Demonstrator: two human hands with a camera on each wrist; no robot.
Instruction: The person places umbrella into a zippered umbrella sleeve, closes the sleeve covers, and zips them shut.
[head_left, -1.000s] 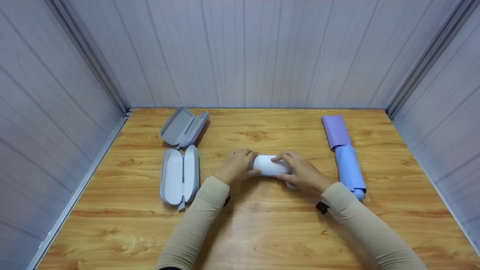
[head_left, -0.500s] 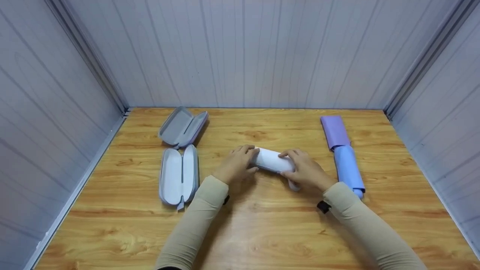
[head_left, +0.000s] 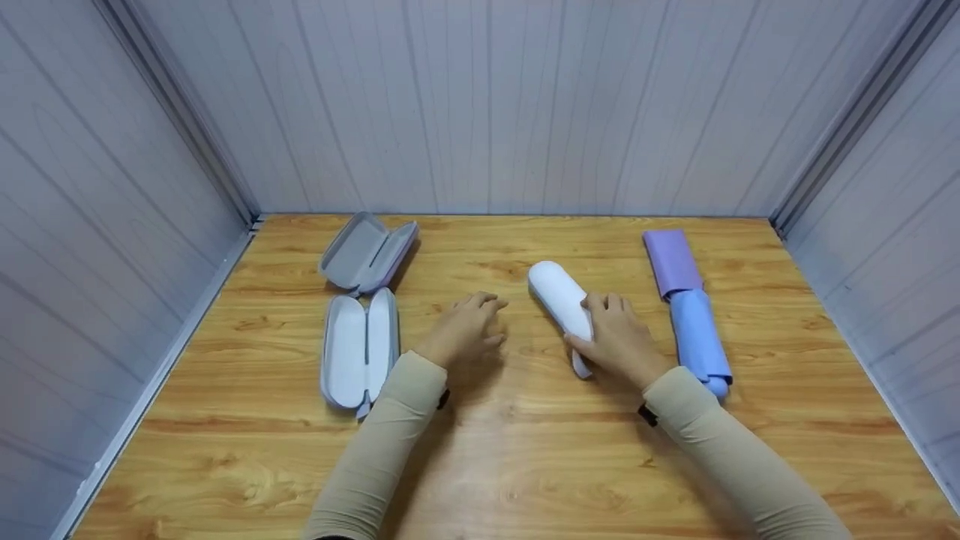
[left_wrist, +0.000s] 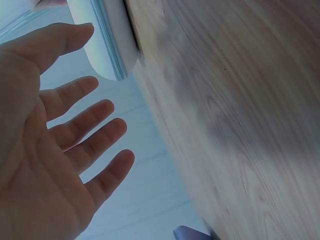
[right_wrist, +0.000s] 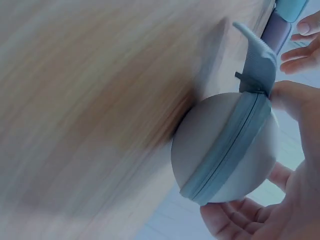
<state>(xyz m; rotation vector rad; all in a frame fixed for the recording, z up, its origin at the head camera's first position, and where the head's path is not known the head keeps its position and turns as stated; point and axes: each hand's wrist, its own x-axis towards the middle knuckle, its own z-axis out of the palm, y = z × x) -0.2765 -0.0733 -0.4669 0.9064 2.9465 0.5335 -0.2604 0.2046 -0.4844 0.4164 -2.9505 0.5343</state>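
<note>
A closed white glasses case (head_left: 559, 296) with a zip around its middle lies slanted near the table's centre. My right hand (head_left: 616, 339) grips its near end, thumb on one side and fingers on the other. In the right wrist view, the zip seam and a strap (right_wrist: 260, 57) show at that end of the case (right_wrist: 215, 135). My left hand (head_left: 463, 330) is apart from the case, fingers spread and relaxed, holding nothing. The left wrist view shows its bare palm (left_wrist: 40, 150) below the far end of the case (left_wrist: 107, 40).
Two unzipped glasses cases stand open at the left, a grey-lined one (head_left: 367, 255) behind a white-lined one (head_left: 360, 352). A purple folded pouch (head_left: 673, 262) and a blue wrapped one (head_left: 699, 334) lie end to end at the right. Panel walls (head_left: 487, 105) bound the wooden table (head_left: 510, 465).
The white glasses case has turned from lying crosswise to pointing away to the upper left. My left hand has let go of it and drawn slightly left; my right hand keeps its grip.
</note>
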